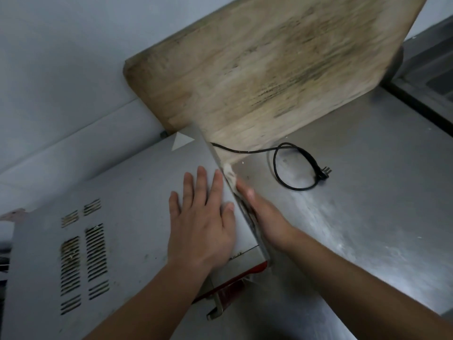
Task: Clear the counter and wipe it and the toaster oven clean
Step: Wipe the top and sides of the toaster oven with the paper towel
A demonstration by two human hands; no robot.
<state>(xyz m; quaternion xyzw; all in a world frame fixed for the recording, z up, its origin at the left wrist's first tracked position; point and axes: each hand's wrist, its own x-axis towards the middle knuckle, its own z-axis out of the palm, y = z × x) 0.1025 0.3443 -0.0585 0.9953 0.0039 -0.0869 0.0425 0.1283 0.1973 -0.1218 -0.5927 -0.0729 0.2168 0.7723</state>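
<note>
head view: my left hand [201,217] lies flat on the toaster oven [127,217]; my right hand [262,212] presses a cloth [230,176] on its side, grip unclear; no readable writing.

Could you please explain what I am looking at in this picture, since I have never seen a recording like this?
There is no robot here: a person wears a camera on the head, so this single view looks forward and down at their own two hands. The left hand lies flat, fingers straight, on top of a grey metal toaster oven with vent slots. The right hand is at the oven's right side and seems to press a pale cloth against it, probably wiping; it is blurred, so the grip is unclear. The oven stands on a steel counter. Its black power cord lies looped there, unplugged, with the plug showing. A worn wooden cutting board leans behind, against the white wall.
</note>
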